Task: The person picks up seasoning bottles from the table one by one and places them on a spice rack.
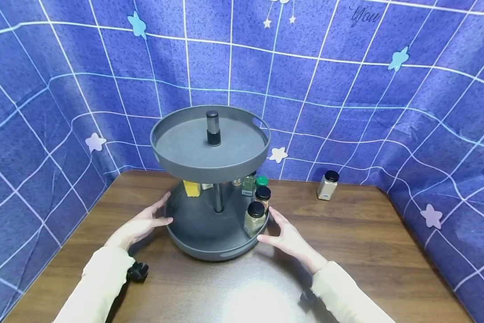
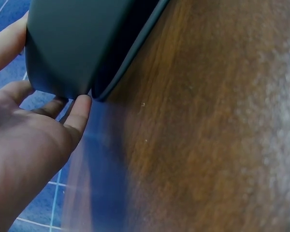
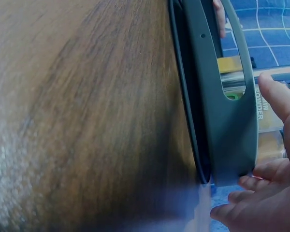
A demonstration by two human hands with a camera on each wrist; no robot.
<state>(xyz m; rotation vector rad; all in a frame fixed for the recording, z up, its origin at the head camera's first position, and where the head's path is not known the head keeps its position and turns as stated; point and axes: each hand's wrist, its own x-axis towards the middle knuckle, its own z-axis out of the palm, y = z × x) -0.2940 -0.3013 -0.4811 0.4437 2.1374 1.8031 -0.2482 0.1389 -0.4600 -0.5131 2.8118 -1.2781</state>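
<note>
A grey two-tier turntable rack point(image 1: 213, 167) stands on the wooden table, its tiers joined by a metal post point(image 1: 218, 197). My left hand point(image 1: 141, 224) touches the left rim of the lower tier with its fingers spread along the wall point(image 2: 63, 53). On the opposite side, my right hand point(image 1: 290, 237) touches the rim with fingers and thumb, close to a spice jar point(image 1: 255, 219) with a black lid. Behind that jar stand another black-lidded jar point(image 1: 263, 195), a green-lidded one point(image 1: 261, 181) and a jar of green flakes point(image 1: 248, 185). A yellow box point(image 1: 192, 189) sits farther left. The upper tier partly hides the back items.
A lone spice jar point(image 1: 327, 185) with a black lid stands on the table point(image 1: 359, 242) at the back right. A blue patterned cloth point(image 1: 242, 72) hangs behind and along both sides of the table.
</note>
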